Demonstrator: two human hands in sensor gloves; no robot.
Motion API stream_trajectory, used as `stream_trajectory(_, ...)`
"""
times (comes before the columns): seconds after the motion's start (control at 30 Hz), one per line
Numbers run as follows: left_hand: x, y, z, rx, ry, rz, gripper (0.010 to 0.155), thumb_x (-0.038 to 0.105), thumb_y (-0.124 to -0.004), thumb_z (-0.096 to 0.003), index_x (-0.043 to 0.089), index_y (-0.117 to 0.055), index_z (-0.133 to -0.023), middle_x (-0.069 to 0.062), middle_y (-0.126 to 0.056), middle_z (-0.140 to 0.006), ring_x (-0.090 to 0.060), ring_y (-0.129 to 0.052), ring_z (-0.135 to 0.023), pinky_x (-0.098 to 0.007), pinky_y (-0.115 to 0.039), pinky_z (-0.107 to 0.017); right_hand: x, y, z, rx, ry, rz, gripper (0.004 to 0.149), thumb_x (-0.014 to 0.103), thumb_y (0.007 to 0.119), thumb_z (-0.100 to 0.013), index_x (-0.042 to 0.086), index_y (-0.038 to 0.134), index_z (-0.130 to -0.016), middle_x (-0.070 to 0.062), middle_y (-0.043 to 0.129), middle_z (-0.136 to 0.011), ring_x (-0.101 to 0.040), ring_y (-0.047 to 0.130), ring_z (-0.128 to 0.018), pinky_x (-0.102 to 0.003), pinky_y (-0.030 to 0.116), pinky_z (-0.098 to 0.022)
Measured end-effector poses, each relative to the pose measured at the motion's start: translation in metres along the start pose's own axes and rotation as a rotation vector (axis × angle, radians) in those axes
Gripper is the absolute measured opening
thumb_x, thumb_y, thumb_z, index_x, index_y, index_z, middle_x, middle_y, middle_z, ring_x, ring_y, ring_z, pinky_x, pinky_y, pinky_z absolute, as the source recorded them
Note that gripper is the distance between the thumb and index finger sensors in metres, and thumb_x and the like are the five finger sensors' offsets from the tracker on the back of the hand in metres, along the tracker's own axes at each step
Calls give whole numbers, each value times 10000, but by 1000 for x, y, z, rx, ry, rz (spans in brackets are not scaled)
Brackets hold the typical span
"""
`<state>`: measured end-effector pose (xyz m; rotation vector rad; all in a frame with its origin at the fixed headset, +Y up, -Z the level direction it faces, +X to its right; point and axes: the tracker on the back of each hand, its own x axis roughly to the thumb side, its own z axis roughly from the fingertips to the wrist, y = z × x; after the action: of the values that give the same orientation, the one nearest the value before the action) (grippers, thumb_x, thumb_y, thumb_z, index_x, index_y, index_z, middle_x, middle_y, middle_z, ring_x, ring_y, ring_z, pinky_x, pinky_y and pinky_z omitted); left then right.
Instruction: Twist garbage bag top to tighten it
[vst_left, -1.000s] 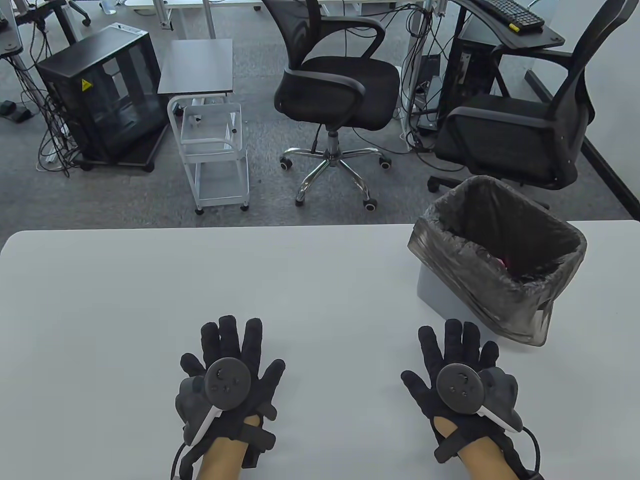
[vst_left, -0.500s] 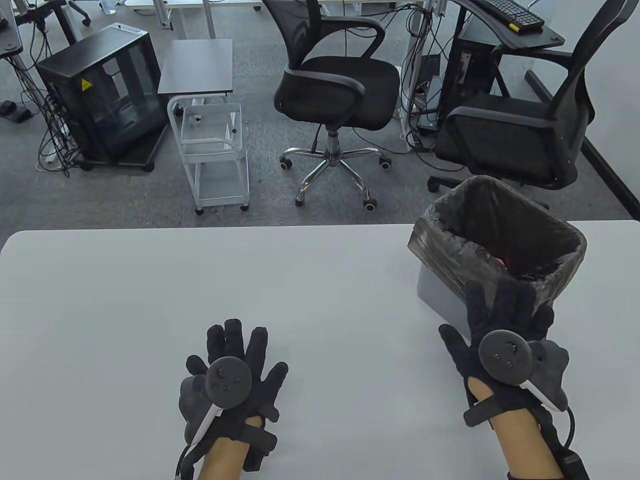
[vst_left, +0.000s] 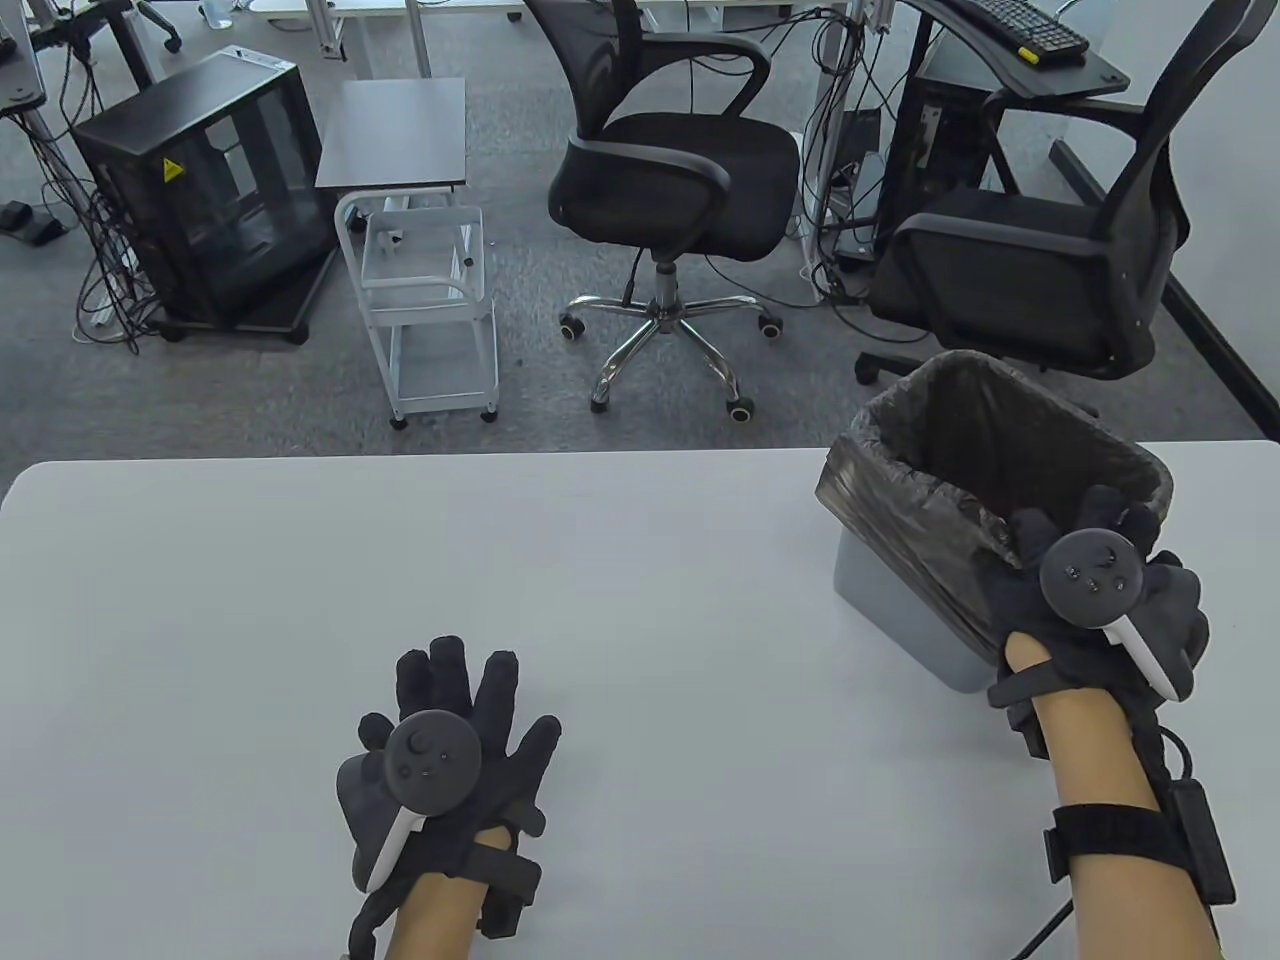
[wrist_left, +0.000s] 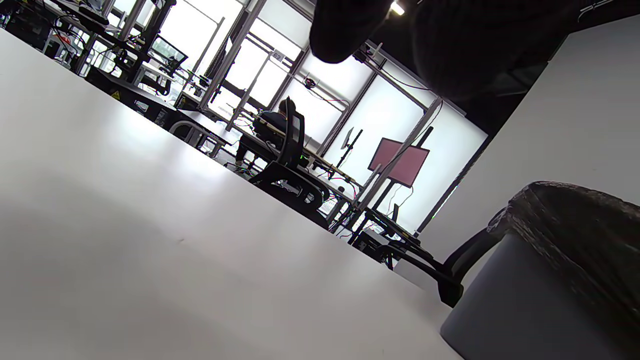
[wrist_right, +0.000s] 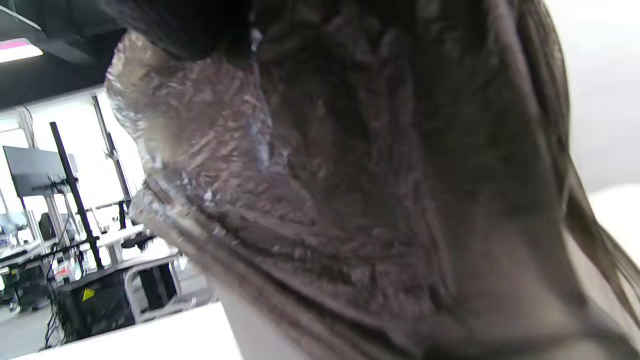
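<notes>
A grey bin (vst_left: 900, 610) lined with a dark translucent garbage bag (vst_left: 930, 480) stands at the table's far right. The bag's top is open and folded over the rim. My right hand (vst_left: 1085, 525) is on the near right rim, with its fingers curled over the edge, and grips the bag's overhang, which is bunched up there. The right wrist view shows only stretched, creased bag film (wrist_right: 320, 190) close up. My left hand (vst_left: 455, 690) lies flat and open on the table, far left of the bin and holding nothing. The left wrist view shows the bin (wrist_left: 520, 305) and bag (wrist_left: 580, 225) to the right.
The white table (vst_left: 400, 560) ends just behind the bin. Two black office chairs (vst_left: 680, 170) (vst_left: 1040, 260), a white cart (vst_left: 430, 300) and a black cabinet (vst_left: 200, 190) stand on the floor beyond it.
My right hand has lifted off the table and moved forward and right to the bin's near rim, where the bag's overhang is now drawn up. My left hand has barely shifted.
</notes>
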<state>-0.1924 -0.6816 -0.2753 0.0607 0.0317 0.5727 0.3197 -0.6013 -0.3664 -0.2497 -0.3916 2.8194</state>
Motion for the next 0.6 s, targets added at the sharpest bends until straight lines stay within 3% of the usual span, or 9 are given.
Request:
stream_trajectory(0.13,0,0,0,-2,2,8,762,621,-767,-467,331,-531,-1132,-2,-139,-1178,-313,5,-1075,-777,-81,-597,3,-2,0,12,14,34,515,565,717,-479,191,788,-825,-244,308,-1107,-628,190,-930,-777,270,-631)
stream_trajectory(0.6,-2,-1,0,0,2,30,759,615,-766,-470,327,-532,-1132,-1,-137,-1177,-313,7,-1074,-776,-84,-598,3,-1,-2,44,-41,-28,491,555,728,-476,211,802,-818,-212,284,-1119,-629,159,-926,-772,291,-650)
